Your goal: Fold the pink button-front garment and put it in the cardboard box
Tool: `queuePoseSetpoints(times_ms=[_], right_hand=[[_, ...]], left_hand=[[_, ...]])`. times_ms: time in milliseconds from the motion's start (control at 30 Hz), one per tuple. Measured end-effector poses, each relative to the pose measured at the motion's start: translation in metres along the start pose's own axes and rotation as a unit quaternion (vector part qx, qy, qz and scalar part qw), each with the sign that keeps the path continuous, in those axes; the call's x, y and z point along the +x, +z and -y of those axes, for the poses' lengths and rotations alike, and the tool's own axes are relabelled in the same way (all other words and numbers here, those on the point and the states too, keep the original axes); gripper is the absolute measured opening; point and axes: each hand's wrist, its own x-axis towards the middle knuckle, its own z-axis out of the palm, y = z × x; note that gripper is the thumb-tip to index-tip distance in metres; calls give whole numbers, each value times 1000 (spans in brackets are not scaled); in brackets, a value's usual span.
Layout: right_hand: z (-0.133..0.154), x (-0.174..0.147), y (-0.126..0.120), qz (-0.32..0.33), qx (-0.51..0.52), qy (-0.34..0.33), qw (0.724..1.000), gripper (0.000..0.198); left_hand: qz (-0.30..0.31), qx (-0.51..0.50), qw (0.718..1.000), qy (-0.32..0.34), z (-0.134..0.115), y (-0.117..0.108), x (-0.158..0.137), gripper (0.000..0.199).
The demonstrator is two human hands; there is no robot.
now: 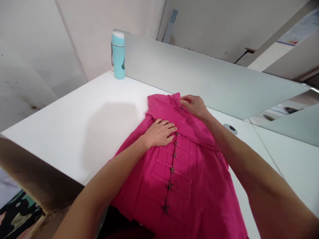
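Observation:
A bright pink shirt (199,172) lies front up on the white table, its dark buttons running down the middle toward me and its lower part reaching the near edge. Across its upper part lies a folded-over sleeve. My left hand (160,132) rests flat on the shirt beside the top buttons, fingers stretched out. At the far end, my right hand (194,104) is closed, thumb and fingers pinching the sleeve's edge near a small dark button. The exact grip of the fingertips is partly hidden.
A light blue bottle (119,56) with a strap stands at the table's back left corner. Behind the table (62,132) runs a frosted glass partition (154,63). A round cable grommet (230,129) sits right of my right forearm. Patterned cloth (22,212) shows below left.

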Motion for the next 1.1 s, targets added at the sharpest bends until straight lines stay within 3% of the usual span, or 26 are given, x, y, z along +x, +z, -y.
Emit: queuePoseSetpoints(times_ms=[167,367,500,633,700,800,933,1100], right_hand=[[-37,-76,-17,-9,-90,14,996,62],[-58,-126,1,69,-185,55,979,74],[-56,-131,10,69,-213,57,973,79],[-56,-129,10,61,-206,47,976,83],[-58,-129,10,49,-199,40,978,83],[-61,-129,10,40,-189,35,980,80],[-63,-129,10,38,-180,32,982,79],[-62,-126,6,43,-175,27,983,78]], left_hand=[[3,5,1000,-4,0,-3,0,44],[14,-2,1000,-17,3,0,1,46],[-1,-28,999,-18,6,-4,4,44],[-81,-78,993,-40,13,-29,21,46],[-93,-55,992,-63,21,-42,36,47],[-29,19,993,-109,38,-49,54,49],[84,66,969,-222,62,-35,56,64],[100,78,952,-279,79,-19,47,78]])
